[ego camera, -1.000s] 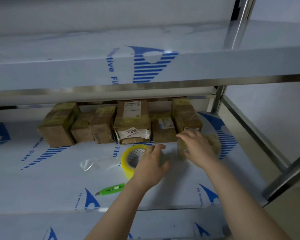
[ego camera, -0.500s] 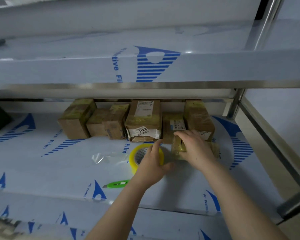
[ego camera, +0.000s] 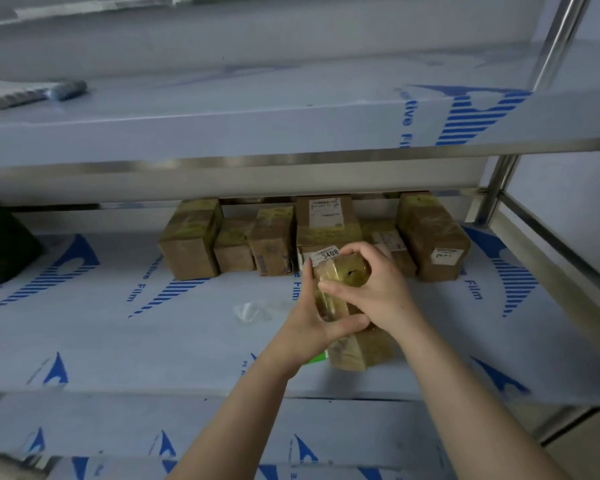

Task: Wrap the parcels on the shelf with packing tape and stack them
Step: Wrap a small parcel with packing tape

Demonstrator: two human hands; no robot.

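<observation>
I hold a brown parcel (ego camera: 357,351) wrapped in yellowish tape, lifted off the middle shelf (ego camera: 118,341) and tilted. My left hand (ego camera: 309,323) grips its left side, thumb across the front. My right hand (ego camera: 381,292) grips its top and right side, fingers curled over the far end. Behind it, a row of several taped parcels (ego camera: 191,244) stands along the back of the shelf; one bears a label reading 3408 (ego camera: 326,253). The tape roll is hidden behind my hands and the parcel.
A corner of the green cutter (ego camera: 317,358) shows under my left wrist. A clear scrap of tape (ego camera: 253,310) lies left of my hands. A dark object (ego camera: 4,240) sits at the far left. The upper shelf (ego camera: 257,133) overhangs, and a steel post (ego camera: 496,192) stands at the right.
My right hand has lifted the parcel from in front of the row toward me. My left hand left the tape roll and took hold of the parcel's left side. The view shifted left.
</observation>
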